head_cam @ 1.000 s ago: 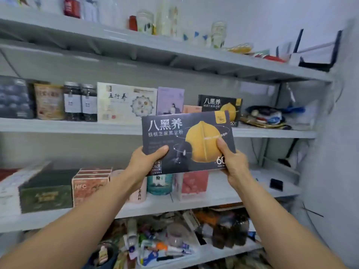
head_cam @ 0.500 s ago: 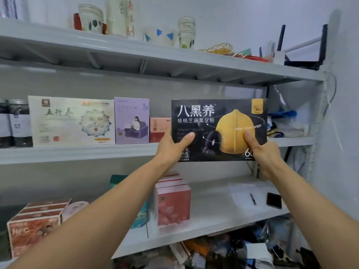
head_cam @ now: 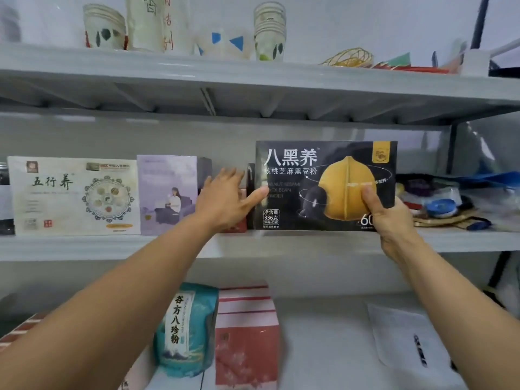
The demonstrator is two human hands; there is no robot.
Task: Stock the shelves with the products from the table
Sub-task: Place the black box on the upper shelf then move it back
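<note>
A black box point(head_cam: 295, 164) with white Chinese lettering and a yellow walnut picture stands upright at the front of the middle shelf point(head_cam: 281, 244). My right hand point(head_cam: 391, 220) grips its lower right corner, thumb on the front face. My left hand point(head_cam: 225, 201) is spread just left of the box, fingers straight, with only the thumb touching the box's left edge. A second dark box edge point(head_cam: 250, 175) shows right behind it.
Left of the black box on the middle shelf stand a small red box point(head_cam: 239, 226), a lilac box point(head_cam: 166, 192) and a wide cream box point(head_cam: 73, 195). Mixed clutter point(head_cam: 450, 204) fills the right end. Below are a teal bag point(head_cam: 185, 327) and red boxes point(head_cam: 247, 333). Paper cups point(head_cam: 270, 32) line the top shelf.
Both hands carried the black box up and forward onto the middle shelf. My left hand let go of its lower left corner and opened beside it.
</note>
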